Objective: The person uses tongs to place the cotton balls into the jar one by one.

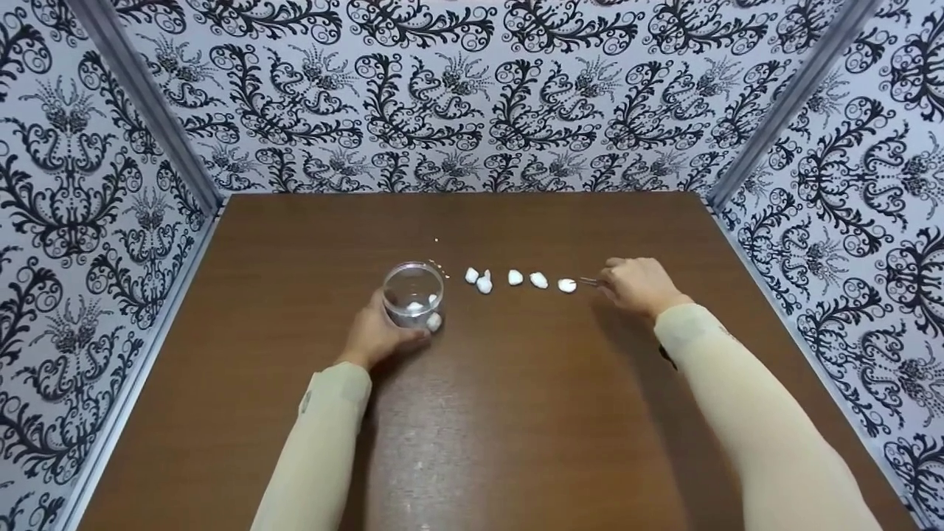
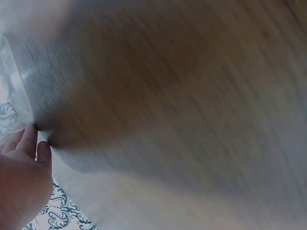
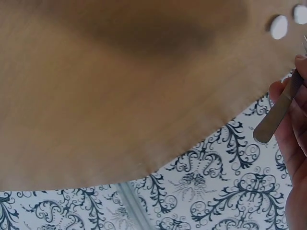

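My left hand (image 1: 376, 332) grips a clear round plastic cup (image 1: 413, 310), with fingers and thumb around its side. White cotton balls (image 1: 416, 306) lie inside it, and another cotton ball (image 1: 434, 321) shows at its lower right, near the thumb. Metal tweezers (image 1: 590, 281) are pinched in my right hand (image 1: 640, 286), their blunt end (image 3: 269, 127) pointing back in the right wrist view. Their tips reach the rightmost cotton ball (image 1: 566, 285) of a loose row on the table. Several more sit to its left, such as a cotton ball (image 1: 515, 277) mid-row.
Small pale crumbs (image 1: 440, 267) are scattered just behind the cup. The brown wooden table (image 1: 501, 413) is enclosed at the back and sides by patterned walls (image 1: 457, 96) with grey corner posts (image 1: 155, 103).
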Tool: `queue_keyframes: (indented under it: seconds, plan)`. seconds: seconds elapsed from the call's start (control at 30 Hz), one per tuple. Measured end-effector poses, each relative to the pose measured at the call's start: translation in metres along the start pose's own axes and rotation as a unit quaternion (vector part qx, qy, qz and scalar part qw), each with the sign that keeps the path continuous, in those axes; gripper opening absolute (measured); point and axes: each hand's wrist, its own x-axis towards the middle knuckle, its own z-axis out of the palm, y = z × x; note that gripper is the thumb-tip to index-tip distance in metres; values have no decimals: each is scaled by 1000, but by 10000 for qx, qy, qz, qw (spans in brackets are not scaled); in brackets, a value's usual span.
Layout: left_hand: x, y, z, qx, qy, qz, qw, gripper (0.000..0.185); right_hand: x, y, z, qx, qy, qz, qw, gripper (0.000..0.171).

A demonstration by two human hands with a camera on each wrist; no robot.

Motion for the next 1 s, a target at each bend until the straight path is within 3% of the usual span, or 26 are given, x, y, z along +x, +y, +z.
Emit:
queue_keyframes:
  seconds: [0.7,1.0]
  plan:
    - [0,-1,1,-42,15,32,10000,110,3,-6,22,-134,-373,263,9989,14]
    - [0,0,0,-59,40,-19,10000,108,5,-7,25,-88,-254,182,9995,7]
